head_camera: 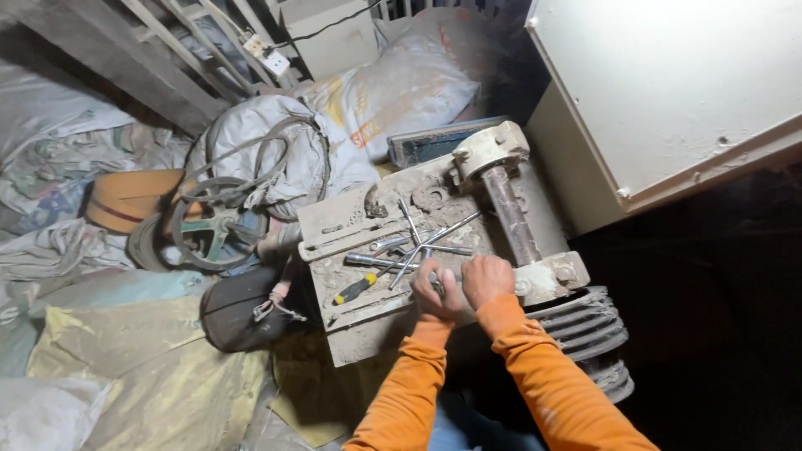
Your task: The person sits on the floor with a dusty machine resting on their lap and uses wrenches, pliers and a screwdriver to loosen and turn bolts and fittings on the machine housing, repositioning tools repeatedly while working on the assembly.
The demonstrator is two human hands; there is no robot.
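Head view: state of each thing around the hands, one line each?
left hand: closed on a small metal tool, mostly hidden
right hand: fisted, resting on the machine by the shaft
dusty machine: lying flat, coated in dirt
shaft: bare, rusty
grooved pulley: mounted at the machine's end
screwdriver: loose on the machine
metal rods: loose, crossed
belt wheel: lying on sacks
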